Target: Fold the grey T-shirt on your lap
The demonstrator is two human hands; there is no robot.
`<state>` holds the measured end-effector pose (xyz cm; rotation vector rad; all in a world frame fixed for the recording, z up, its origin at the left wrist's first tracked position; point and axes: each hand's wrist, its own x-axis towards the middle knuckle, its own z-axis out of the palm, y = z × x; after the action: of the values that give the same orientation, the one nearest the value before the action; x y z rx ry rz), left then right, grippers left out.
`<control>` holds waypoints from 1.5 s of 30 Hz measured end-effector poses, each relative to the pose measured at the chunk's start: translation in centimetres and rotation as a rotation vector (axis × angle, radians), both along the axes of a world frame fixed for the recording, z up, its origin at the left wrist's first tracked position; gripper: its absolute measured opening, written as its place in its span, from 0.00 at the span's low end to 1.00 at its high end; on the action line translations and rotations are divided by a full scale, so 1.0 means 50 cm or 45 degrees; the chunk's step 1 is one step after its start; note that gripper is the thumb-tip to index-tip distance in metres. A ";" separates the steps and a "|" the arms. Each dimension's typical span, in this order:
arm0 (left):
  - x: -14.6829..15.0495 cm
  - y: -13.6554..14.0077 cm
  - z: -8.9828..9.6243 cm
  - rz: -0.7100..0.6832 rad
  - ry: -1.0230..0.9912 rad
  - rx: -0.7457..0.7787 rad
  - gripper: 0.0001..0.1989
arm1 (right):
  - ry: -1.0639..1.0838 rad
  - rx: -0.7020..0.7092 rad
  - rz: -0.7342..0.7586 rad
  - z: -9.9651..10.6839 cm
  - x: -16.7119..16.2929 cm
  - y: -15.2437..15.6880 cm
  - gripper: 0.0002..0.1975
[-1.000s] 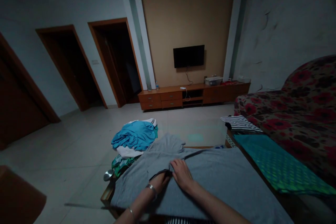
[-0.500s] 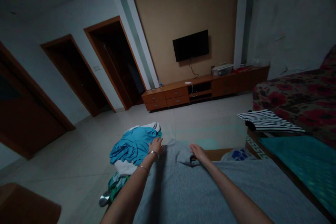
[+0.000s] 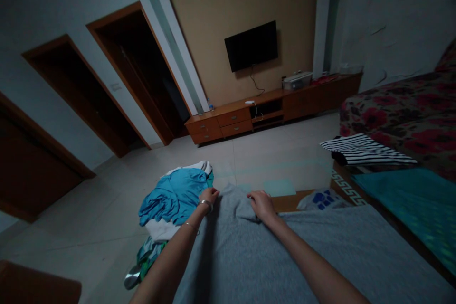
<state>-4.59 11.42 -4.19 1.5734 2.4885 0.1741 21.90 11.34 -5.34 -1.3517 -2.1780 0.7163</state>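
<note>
A grey T-shirt (image 3: 242, 251) lies spread out flat in front of me, its far end bunched a little between my hands. My left hand (image 3: 209, 194) is closed in a pinch at the shirt's far left corner, close to the heap of clothes. At the sleeve-like fold on the right, my right hand (image 3: 262, 205) has its fingers curled onto the grey fabric. Its fingertips are partly hidden. Beside my left hand is a blue garment (image 3: 178, 192) on top of the heap, with white and green cloth under it.
A teal cloth (image 3: 409, 199) and a striped black-and-white garment (image 3: 366, 148) lie to the right, near the flowered sofa (image 3: 384, 109). A plastic bag (image 3: 322, 199) sits beyond the shirt. Across the floor stands a low wooden cabinet (image 3: 235, 121) under a television (image 3: 251, 46).
My left fingers have gone from spread to pinched at the shirt's corner. My right hand has shifted slightly left and curled onto the fabric. The camera view has tilted down slightly.
</note>
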 end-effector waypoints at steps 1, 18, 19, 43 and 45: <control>0.011 0.022 -0.002 -0.017 0.004 0.016 0.14 | 0.041 0.028 0.028 -0.002 -0.001 -0.001 0.18; 0.082 0.118 -0.016 -0.106 0.153 0.161 0.05 | -0.171 -0.274 0.058 -0.026 0.013 0.062 0.20; 0.079 0.116 -0.007 -0.113 0.160 0.191 0.05 | -0.175 -0.275 0.064 -0.026 0.014 0.063 0.18; 0.048 0.164 -0.086 -0.027 -0.125 0.171 0.10 | -0.303 -0.150 -0.238 0.013 0.031 0.055 0.11; 0.045 0.173 -0.075 -0.051 -0.177 0.108 0.15 | -0.301 -0.170 -0.226 0.003 0.030 0.057 0.16</control>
<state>-2.35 20.05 -7.92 1.5841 2.3702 0.3742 23.38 14.17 -5.21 -1.7523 -2.1813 0.6729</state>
